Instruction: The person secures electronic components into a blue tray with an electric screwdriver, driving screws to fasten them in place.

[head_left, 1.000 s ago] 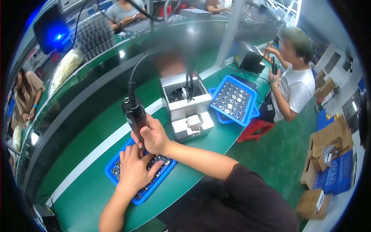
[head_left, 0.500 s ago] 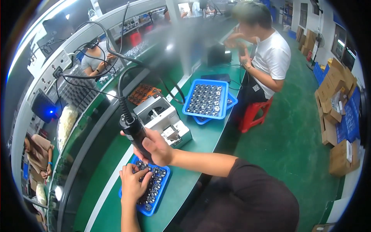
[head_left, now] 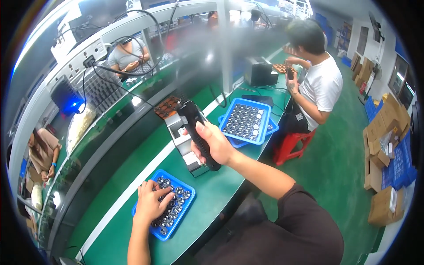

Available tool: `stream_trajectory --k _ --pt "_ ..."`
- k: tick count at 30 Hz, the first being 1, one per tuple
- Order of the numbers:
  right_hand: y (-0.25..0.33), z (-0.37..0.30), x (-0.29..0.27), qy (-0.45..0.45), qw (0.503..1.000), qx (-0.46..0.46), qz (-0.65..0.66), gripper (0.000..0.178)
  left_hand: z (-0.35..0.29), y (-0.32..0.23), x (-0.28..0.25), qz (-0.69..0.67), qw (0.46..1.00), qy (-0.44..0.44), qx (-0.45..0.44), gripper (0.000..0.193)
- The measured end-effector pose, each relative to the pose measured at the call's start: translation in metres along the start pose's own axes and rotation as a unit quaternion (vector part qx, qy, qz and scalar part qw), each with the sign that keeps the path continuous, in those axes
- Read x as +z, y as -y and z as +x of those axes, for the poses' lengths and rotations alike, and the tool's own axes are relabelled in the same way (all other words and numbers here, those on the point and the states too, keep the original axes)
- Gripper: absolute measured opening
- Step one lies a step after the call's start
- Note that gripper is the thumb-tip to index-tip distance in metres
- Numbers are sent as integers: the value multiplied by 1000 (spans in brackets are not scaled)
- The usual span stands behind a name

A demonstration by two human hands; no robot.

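Note:
My right hand (head_left: 216,143) is wrapped round a black electric screwdriver (head_left: 192,117), held tilted above the green bench, its lower end towards me. Behind the tool stands a grey metal bench fixture (head_left: 177,132), partly covered by hand and tool. To the left, my left hand (head_left: 150,201) reaches into a blue tray (head_left: 189,204) of small, round black-and-silver parts (head_left: 176,207). Its fingers are bent and apart, with thumb and index fingertips down among the parts. Whether they touch one is too small to tell.
Further along the bench are stacked blue trays (head_left: 266,115) of similar parts in rows. An orange rack (head_left: 168,107) lies behind the fixture. A co-worker in a white shirt (head_left: 324,84) sits on a red stool (head_left: 295,148) at the far right. Cardboard boxes (head_left: 384,203) line the right wall.
My right hand has moved the screwdriver right and away from the near tray, to in front of the fixture. My left hand stays in the tray. The view has shifted.

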State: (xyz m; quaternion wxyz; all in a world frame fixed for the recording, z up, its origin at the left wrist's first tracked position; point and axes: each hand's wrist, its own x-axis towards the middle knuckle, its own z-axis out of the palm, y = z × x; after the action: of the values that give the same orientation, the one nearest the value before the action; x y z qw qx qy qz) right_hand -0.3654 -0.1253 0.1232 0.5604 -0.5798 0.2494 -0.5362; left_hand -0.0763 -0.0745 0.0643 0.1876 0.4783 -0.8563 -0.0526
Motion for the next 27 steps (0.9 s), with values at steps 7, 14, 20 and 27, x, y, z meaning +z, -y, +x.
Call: stream_trajectory --k 7,14,20,27 --pt "0 11 -1 -34 997 -66 38 70 -2 3 -2 5 999 23 -24 28" --pt "19 40 -2 -87 986 -142 -23 71 1 9 3 7 1000 10 -13 31" --pt "-20 53 -2 -98 986 -136 -8 63 -2 6 4 7 1000 10 -17 32" --pt "-35 40 4 -91 994 -52 -24 65 -7 10 -1 -3 999 27 -33 32"
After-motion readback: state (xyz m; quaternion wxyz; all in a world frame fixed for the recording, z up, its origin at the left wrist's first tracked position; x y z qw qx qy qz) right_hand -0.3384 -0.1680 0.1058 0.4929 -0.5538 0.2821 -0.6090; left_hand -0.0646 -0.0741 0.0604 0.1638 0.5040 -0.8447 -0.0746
